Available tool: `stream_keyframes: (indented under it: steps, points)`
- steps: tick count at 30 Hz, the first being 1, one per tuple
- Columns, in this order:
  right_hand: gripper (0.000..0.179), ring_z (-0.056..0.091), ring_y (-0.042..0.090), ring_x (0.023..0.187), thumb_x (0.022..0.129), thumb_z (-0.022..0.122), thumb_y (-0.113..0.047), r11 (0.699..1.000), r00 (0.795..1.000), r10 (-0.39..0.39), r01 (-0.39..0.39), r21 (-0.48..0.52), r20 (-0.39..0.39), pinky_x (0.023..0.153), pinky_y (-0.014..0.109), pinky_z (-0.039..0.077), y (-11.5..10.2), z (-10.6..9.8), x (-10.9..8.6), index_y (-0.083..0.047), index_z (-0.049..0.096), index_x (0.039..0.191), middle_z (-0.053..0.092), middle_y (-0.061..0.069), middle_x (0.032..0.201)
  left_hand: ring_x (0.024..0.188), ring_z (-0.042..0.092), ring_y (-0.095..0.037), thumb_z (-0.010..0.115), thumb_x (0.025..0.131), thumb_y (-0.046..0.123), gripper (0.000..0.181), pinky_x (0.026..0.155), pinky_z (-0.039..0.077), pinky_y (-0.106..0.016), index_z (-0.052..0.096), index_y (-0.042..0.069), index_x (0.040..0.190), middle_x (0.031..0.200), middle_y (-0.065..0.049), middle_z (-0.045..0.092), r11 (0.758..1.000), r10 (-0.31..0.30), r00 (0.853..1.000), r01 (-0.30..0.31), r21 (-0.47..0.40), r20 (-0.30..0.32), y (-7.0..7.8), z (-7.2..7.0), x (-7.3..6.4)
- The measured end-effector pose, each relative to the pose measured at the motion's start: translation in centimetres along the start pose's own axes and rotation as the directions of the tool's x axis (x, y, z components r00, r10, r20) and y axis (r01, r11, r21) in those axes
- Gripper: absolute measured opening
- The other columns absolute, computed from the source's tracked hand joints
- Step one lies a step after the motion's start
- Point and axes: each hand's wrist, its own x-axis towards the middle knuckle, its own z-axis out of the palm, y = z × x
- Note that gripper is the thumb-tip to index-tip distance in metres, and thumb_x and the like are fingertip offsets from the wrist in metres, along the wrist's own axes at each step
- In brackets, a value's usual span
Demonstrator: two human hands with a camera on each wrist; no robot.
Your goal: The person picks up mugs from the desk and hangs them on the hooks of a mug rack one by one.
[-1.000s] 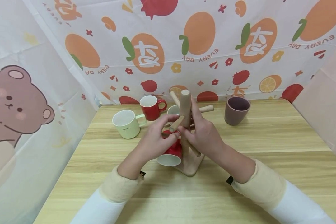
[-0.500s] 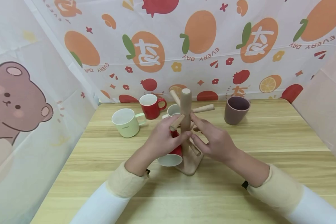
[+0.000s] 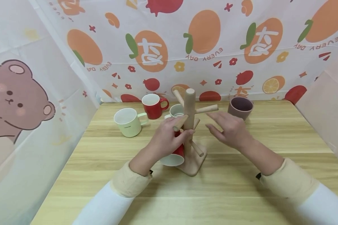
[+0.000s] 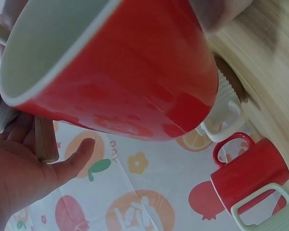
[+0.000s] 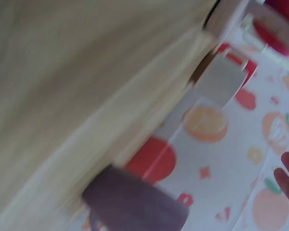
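Observation:
A wooden mug tree with several pegs stands mid-table. My left hand grips its post, the thumb against the front; the other fingers are partly hidden behind a peg. In the left wrist view that left hand has a peg between thumb and fingers. A red mug hangs tilted on the tree below the left hand, its white-rimmed mouth facing forward and down; in the left wrist view this red mug fills the top. My right hand is apart from the tree, to its right, fingers extended, holding nothing.
At the back left stand a light green mug and another red mug. Behind the tree is a white mug, partly hidden. A purple mug stands at the back right, just beyond the right hand. A printed cloth hangs behind the table.
My right hand has let go of the mug tree and drawn away to the right. My left hand has slid slightly right, its thumb now lying across the post.

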Motion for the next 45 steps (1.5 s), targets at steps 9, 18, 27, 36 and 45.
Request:
stream_keyframes:
  steps: [9, 18, 27, 36, 45]
  points:
    - [0.053, 0.046, 0.038, 0.126, 0.087, 0.073, -0.035, 0.936, 0.9, 0.349, -0.319, -0.151, 0.261, 0.107, 0.055, 0.038, 5.4, -1.2, -0.4, -0.008, 0.06, 0.131, 0.052, 0.02, 0.131, 0.08, 0.059, -0.023, 0.073, 0.089, 0.02, 0.021, 0.077, 0.048, -0.034, 0.055, 0.009, 0.092, 0.079, -0.001, 0.061, 0.999, -0.043, 0.999, 0.042, 0.031, 0.017, 0.5, 0.0, 0.0]
    - [0.063, 0.032, 0.045, 0.136, 0.088, 0.068, -0.05, 0.84, 0.741, 0.541, -0.458, -0.291, 0.398, 0.105, 0.068, 0.028, 8.4, -1.1, -1.0, -0.015, 0.054, 0.138, 0.04, 0.023, 0.144, 0.079, 0.056, -0.02, 0.073, 0.089, 0.022, 0.022, 0.073, 0.045, -0.032, 0.054, 0.01, 0.09, 0.076, 0.0, 0.057, 0.997, -0.072, 0.997, 0.071, 0.042, 0.021, 0.6, -0.3, -0.2]
    - [0.081, 0.014, 0.049, 0.143, 0.087, 0.053, -0.07, 0.75, 0.526, 0.653, -0.549, -0.369, 0.545, 0.101, 0.078, 0.02, 10.6, -0.3, -1.3, -0.021, 0.039, 0.15, 0.022, 0.023, 0.157, 0.084, 0.06, -0.022, 0.074, 0.089, 0.02, 0.02, 0.074, 0.049, -0.032, 0.058, 0.01, 0.095, 0.081, 0.0, 0.063, 0.997, -0.082, 0.996, 0.082, 0.014, 0.019, 0.6, -0.2, -0.2]
    - [0.08, 0.024, 0.061, 0.131, 0.09, 0.057, -0.059, 0.717, 0.404, 0.675, -0.554, -0.423, 0.617, 0.093, 0.076, 0.036, 11.6, 0.3, -2.3, -0.022, 0.028, 0.155, 0.021, 0.025, 0.155, 0.088, 0.058, -0.017, 0.074, 0.089, 0.021, 0.02, 0.076, 0.05, -0.032, 0.06, 0.011, 0.099, 0.087, 0.0, 0.066, 0.991, -0.132, 0.99, 0.131, 0.018, 0.05, 0.9, -0.3, -0.2]
    - [0.077, 0.029, 0.058, 0.126, 0.087, 0.066, -0.048, 0.695, 0.399, 0.703, -0.563, -0.448, 0.588, 0.086, 0.073, 0.041, 12.1, 1.1, -2.5, -0.023, 0.033, 0.151, 0.027, 0.023, 0.151, 0.084, 0.05, -0.017, 0.073, 0.09, 0.025, 0.02, 0.07, 0.045, -0.03, 0.056, 0.015, 0.093, 0.083, 0.004, 0.063, 0.986, -0.167, 0.985, 0.166, 0.023, 0.033, 1.0, -0.1, -0.3]
